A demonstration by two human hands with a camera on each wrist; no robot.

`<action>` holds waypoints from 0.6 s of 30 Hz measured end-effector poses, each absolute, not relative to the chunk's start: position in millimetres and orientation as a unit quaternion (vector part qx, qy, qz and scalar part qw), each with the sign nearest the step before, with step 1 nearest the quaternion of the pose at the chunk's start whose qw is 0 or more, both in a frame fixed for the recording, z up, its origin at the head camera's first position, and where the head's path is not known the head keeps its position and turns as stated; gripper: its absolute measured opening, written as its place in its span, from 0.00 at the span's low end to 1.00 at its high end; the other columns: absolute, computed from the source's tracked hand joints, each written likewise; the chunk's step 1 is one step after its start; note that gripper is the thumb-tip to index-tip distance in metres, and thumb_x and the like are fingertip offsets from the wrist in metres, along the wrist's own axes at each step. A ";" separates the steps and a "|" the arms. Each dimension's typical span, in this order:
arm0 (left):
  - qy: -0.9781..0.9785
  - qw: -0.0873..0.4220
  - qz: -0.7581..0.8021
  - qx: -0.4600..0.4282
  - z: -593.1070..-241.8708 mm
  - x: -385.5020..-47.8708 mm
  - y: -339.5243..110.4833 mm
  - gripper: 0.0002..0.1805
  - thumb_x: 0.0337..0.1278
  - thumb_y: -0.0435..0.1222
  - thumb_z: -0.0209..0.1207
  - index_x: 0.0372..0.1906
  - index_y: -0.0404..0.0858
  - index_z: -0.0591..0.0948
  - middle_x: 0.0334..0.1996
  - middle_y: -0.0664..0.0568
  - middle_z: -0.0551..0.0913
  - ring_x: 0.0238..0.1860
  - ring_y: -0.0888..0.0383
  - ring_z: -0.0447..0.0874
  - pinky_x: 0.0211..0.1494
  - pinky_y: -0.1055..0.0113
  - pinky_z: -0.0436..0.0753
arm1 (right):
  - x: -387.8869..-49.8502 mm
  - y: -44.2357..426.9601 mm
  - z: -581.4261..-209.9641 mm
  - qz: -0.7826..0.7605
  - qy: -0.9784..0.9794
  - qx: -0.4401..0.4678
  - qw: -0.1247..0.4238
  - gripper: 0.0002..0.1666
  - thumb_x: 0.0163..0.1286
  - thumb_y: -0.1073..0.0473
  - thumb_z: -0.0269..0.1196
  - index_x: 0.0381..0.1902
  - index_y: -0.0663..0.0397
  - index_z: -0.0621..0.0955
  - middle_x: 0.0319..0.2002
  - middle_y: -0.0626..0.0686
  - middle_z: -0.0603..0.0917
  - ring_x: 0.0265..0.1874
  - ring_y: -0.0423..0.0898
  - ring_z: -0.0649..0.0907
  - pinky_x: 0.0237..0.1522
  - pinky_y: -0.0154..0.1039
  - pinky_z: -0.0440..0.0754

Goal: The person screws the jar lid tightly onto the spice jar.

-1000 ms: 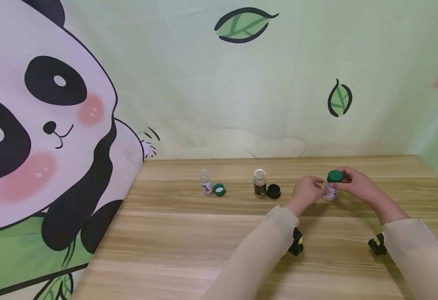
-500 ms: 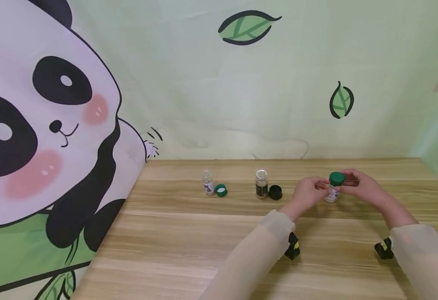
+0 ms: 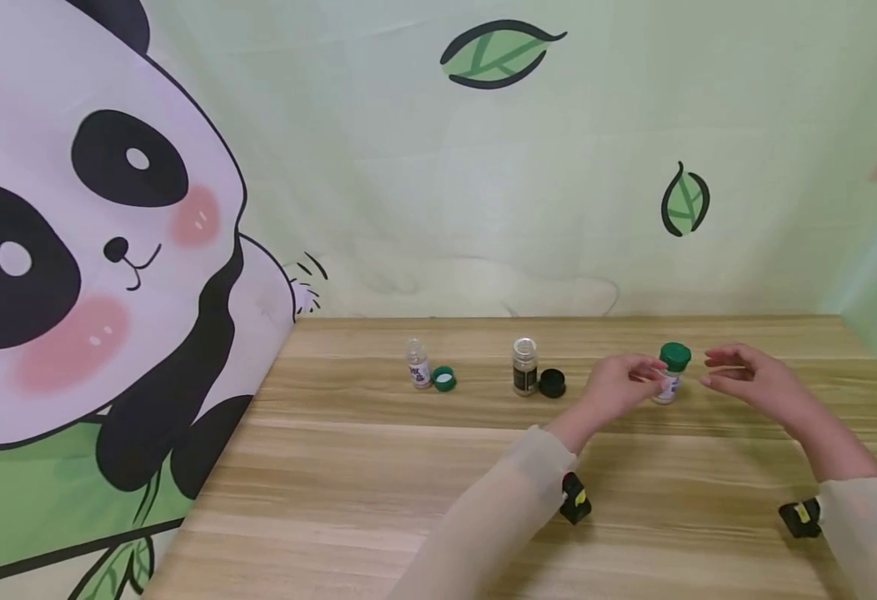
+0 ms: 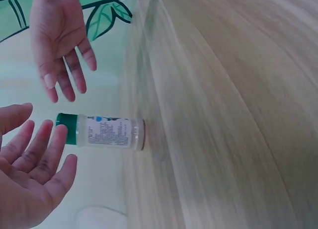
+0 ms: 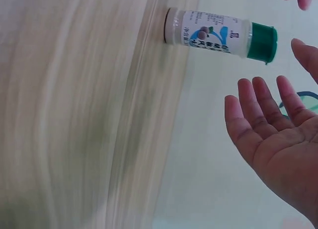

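Note:
A small labelled bottle (image 3: 666,388) with a green cap (image 3: 675,357) on top stands upright at the right of the table, between the two hands. My left hand (image 3: 620,388) is beside its left side, fingers loosely bent; in the left wrist view the left hand (image 4: 31,172) lies near the green cap (image 4: 67,128), apart from the bottle (image 4: 110,132). Off to the bottle's right is my right hand (image 3: 757,379), holding nothing. The right wrist view shows the right hand (image 5: 278,134) with fingers spread, a gap between them and the capped bottle (image 5: 211,32).
Left of the hands, an uncapped bottle (image 3: 524,368) with a black label stands beside a black cap (image 3: 552,383). Farther left, another uncapped bottle (image 3: 418,365) stands beside an upturned green cap (image 3: 444,379). A printed panda backdrop (image 3: 378,167) rises behind the wooden table (image 3: 318,492).
My right hand has let go of the green-capped bottle and moved away to the right. The left hand's fingers have come off the bottle, staying close to it.

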State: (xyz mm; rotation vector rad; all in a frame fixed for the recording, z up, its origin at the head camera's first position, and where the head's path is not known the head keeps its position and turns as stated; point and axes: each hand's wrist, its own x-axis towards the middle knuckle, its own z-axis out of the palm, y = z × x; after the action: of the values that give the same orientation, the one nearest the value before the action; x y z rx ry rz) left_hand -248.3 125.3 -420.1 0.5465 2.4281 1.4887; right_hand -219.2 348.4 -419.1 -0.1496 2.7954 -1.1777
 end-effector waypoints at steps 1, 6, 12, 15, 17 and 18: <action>0.829 0.127 0.512 0.187 -419.0 -247.0 124.0 0.13 0.66 0.35 0.66 0.53 0.42 0.87 0.46 0.51 0.92 0.39 0.67 0.85 0.36 0.78 0.78 | -217.1 349.3 -418.3 -0.384 0.921 -0.048 0.049 0.37 0.80 0.50 0.57 0.72 0.74 0.63 0.67 0.78 0.71 0.58 0.62 0.81 0.43 0.29 0.81; 0.810 0.163 0.524 0.208 -409.8 -239.1 115.5 0.15 0.66 0.36 0.66 0.56 0.42 0.86 0.50 0.51 0.90 0.42 0.66 0.86 0.38 0.77 0.79 | -205.4 349.6 -412.5 -0.375 0.925 -0.056 0.031 0.34 0.80 0.50 0.57 0.69 0.73 0.67 0.64 0.77 0.75 0.42 0.15 0.73 0.39 0.22 0.77; 0.796 0.174 0.521 0.256 -399.7 -228.0 102.6 0.18 0.69 0.38 0.63 0.61 0.43 0.84 0.57 0.48 0.88 0.43 0.66 0.86 0.42 0.78 0.81 | -186.8 344.1 -406.5 -0.368 0.928 -0.066 0.007 0.28 0.79 0.54 0.58 0.64 0.72 0.73 0.56 0.72 0.82 0.38 0.14 0.72 0.37 0.24 0.79; 0.792 0.176 0.522 0.264 -396.7 -222.3 96.2 0.18 0.70 0.39 0.62 0.62 0.44 0.83 0.57 0.48 0.88 0.42 0.69 0.86 0.42 0.78 0.81 | -177.0 340.3 -403.9 -0.360 0.931 -0.066 0.008 0.26 0.79 0.54 0.58 0.63 0.72 0.74 0.55 0.71 0.84 0.38 0.15 0.73 0.37 0.25 0.80; 0.787 0.179 0.526 0.267 -394.8 -218.8 91.8 0.18 0.71 0.40 0.62 0.62 0.44 0.83 0.57 0.48 0.88 0.41 0.70 0.85 0.42 0.78 0.82 | -171.1 337.4 -401.8 -0.358 0.931 -0.065 0.012 0.26 0.80 0.54 0.57 0.63 0.72 0.74 0.55 0.71 0.84 0.38 0.15 0.73 0.37 0.26 0.80; 0.785 0.180 0.528 0.269 -393.9 -217.3 89.8 0.18 0.71 0.40 0.62 0.62 0.44 0.83 0.56 0.49 0.88 0.41 0.71 0.84 0.42 0.78 0.82 | -168.5 335.8 -400.6 -0.358 0.931 -0.064 0.013 0.26 0.80 0.55 0.57 0.63 0.72 0.74 0.55 0.71 0.84 0.38 0.15 0.73 0.37 0.26 0.80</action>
State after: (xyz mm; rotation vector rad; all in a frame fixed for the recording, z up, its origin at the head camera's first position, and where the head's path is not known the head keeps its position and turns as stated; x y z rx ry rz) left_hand -217.3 89.8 -393.9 0.7604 2.2200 1.4916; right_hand -168.5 335.8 -400.6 -0.1997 2.9012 -1.1164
